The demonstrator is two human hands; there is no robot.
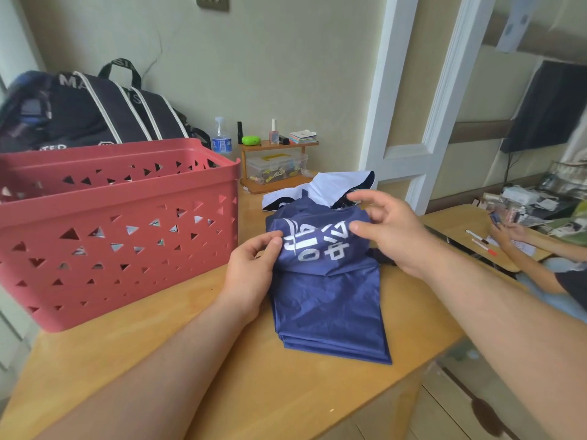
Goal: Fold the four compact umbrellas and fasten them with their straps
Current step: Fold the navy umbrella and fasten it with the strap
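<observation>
navy fabric of a collapsed umbrella (330, 300) lies at the middle of the wooden table (222, 376), its flattened pleats running toward six o'clock and its bunched upper part, printed with white lettering, raised toward twelve. the left hand (251, 268) sits at nine o'clock of that bunch, thumb and curled fingers pinching the cloth's left edge. the right hand (390, 230), at two o'clock of the bunch, touches the cloth with its thumb tip while the other fingers spread loosely above it, gripping nothing that shows. a dark piece, possibly the strap or handle, peeks out under the right wrist, though the view is too poor to be sure.

just beyond, at twelve o'clock, a second umbrella (330, 188) with a pale canopy and dark edge lies crumpled, touching the navy one's far end. a red plastic basket (111, 230) with triangular cut-outs stands at ten o'clock of the hands, near the table's left edge. behind it rests a dark bag (95, 109) with white stripes. farther back at twelve o'clock a small wooden shelf (276, 147) holds a clear box, with a water bottle (221, 138) just beside it. at three o'clock, well apart, another person's hands (505, 230) rest at a second table.
</observation>
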